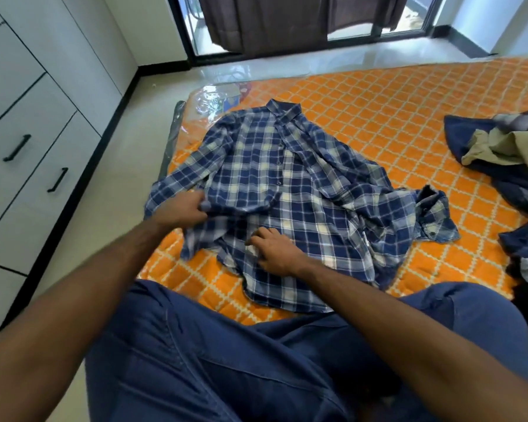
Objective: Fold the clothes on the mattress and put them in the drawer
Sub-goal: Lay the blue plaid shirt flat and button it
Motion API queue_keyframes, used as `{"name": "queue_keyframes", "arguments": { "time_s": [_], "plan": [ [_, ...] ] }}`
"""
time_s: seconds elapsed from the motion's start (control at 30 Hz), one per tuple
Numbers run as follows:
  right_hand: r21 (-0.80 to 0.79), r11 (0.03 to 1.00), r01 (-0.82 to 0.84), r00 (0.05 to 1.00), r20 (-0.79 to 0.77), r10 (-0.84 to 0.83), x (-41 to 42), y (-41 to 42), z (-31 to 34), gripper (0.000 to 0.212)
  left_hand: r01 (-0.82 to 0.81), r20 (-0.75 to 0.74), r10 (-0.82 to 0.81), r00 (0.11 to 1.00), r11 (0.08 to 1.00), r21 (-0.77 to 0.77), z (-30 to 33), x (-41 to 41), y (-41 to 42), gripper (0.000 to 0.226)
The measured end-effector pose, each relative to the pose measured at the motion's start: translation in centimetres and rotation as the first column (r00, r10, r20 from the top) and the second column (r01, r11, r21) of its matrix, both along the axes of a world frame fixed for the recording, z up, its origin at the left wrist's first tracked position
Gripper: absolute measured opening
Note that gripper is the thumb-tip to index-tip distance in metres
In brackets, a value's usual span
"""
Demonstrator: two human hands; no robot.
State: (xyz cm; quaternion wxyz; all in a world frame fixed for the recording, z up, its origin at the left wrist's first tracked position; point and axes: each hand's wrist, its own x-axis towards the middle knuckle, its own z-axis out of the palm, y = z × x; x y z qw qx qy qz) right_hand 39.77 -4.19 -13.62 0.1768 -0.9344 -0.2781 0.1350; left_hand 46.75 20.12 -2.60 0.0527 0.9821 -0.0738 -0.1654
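A blue and white plaid shirt (290,190) lies spread front up on the orange patterned mattress (409,111), collar at the far end. My left hand (182,208) grips the shirt's left edge near the sleeve, fingers curled round the cloth. My right hand (276,249) rests on the lower front of the shirt with its fingertips pinching a fold of fabric. The right sleeve lies crumpled toward the right. White drawers (28,141) with black handles stand at the left.
A heap of other clothes (509,153), dark blue and beige, lies at the mattress's right edge. My legs in blue trousers (256,360) fill the near foreground. Pale floor runs between the mattress and the drawers. A glass door with dark curtains (272,19) stands behind.
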Motion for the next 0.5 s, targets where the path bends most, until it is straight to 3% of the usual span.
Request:
{"name": "queue_keyframes", "arguments": {
  "time_s": [0.1, 0.17, 0.23, 0.33, 0.4, 0.47, 0.5],
  "plan": [
    [0.060, 0.998, 0.001, 1.000, 0.014, -0.002, 0.5, 2.5, 0.1, 0.045, -0.153, 0.444, 0.105, 0.890, 0.985, 0.074, 0.1, 0.4, 3.8, 0.032],
    [0.085, 0.996, -0.026, 0.993, 0.118, 0.015, 0.4, 4.1, 0.2, 0.043, -0.187, 0.565, 0.083, 0.821, 0.974, 0.129, -0.7, 0.3, 4.9, 0.048],
    [0.053, 0.996, -0.078, 0.973, 0.222, 0.064, 0.2, 5.5, 0.2, 0.049, -0.145, 0.496, 0.057, 0.866, 0.979, 0.142, -2.0, 0.1, 5.3, 0.065],
    [-0.096, 0.991, -0.097, 0.957, 0.266, 0.119, -0.5, 7.4, 0.0, 0.063, -0.172, 0.238, 0.139, 0.961, 0.977, 0.123, -3.9, -0.2, 5.8, 0.096],
    [-0.140, 0.990, -0.012, 0.962, 0.267, 0.049, -0.7, 8.7, -0.3, 0.062, -0.110, 0.176, 0.079, 0.981, 0.978, 0.174, -4.8, -0.6, 6.1, 0.104],
    [-0.096, 0.987, 0.132, 0.959, 0.263, -0.102, -0.7, 9.6, -0.2, 0.047, 0.017, 0.178, -0.066, 0.982, 0.964, 0.265, -5.8, -1.1, 6.0, 0.102],
    [-0.074, 0.981, 0.182, 0.953, 0.258, -0.158, -0.7, 9.9, 0.0, 0.039, -0.003, 0.199, -0.053, 0.979, 0.963, 0.270, -6.1, -1.1, 6.0, 0.101]
  ]
}}
